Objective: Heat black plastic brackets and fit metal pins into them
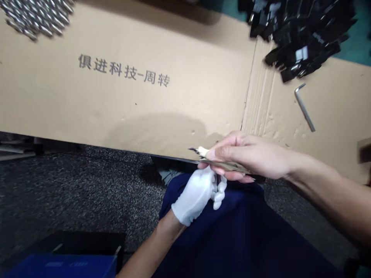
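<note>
My right hand, bare, pinches a thin tan flat piece between thumb and fingers. A dark pointed tip and a pale bit stick out beyond the thumb at its left end; its kind is not clear. Just below, my left hand in a white glove is closed with curled fingers. A slim dark part shows between the gloved fingers, mostly hidden. Both hands meet at the near edge of the cardboard, above my dark blue clothing.
Cardboard with printed characters covers the table. A hex key lies on its right side. Black parts are heaped at the back right, shiny metal parts at the back left. A blue box stands lower left.
</note>
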`<action>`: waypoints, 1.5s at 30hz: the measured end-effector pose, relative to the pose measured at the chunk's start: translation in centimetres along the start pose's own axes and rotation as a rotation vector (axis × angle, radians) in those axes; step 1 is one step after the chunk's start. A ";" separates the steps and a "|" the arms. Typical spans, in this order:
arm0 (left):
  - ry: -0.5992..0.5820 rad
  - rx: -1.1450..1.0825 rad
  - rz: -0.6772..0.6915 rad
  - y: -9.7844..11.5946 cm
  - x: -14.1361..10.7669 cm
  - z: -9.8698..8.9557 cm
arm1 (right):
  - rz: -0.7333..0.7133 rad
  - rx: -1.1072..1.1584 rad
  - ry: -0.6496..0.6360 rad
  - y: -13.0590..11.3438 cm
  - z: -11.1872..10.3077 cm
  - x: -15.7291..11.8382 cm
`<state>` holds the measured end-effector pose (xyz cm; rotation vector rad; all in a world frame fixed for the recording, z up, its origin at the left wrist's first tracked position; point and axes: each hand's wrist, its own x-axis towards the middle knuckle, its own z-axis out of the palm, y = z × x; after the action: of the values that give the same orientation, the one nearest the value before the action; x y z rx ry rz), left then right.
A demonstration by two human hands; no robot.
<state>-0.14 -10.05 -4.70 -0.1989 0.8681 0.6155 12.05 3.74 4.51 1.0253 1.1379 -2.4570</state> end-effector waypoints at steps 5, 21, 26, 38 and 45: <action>-0.066 0.064 0.012 0.2 -0.1 0.1 | -0.136 -0.419 0.504 3.4 -0.4 -2.0; 0.178 0.123 0.074 -0.4 -0.6 2.6 | 0.195 -0.522 0.547 3.0 -1.8 -2.8; 0.190 0.107 0.091 -0.8 -0.5 2.8 | 0.186 -0.561 0.532 2.6 -1.9 -2.8; 0.223 0.140 0.137 -0.9 -0.9 3.2 | 0.170 -0.497 0.491 3.2 -2.6 -3.1; 0.257 0.195 0.169 -0.9 -1.0 3.4 | 0.174 -0.508 0.489 3.1 -2.8 -3.3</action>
<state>2.05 -9.85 -1.82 -0.0274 1.1957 0.6669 17.28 3.52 3.73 1.5048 1.6200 -1.6826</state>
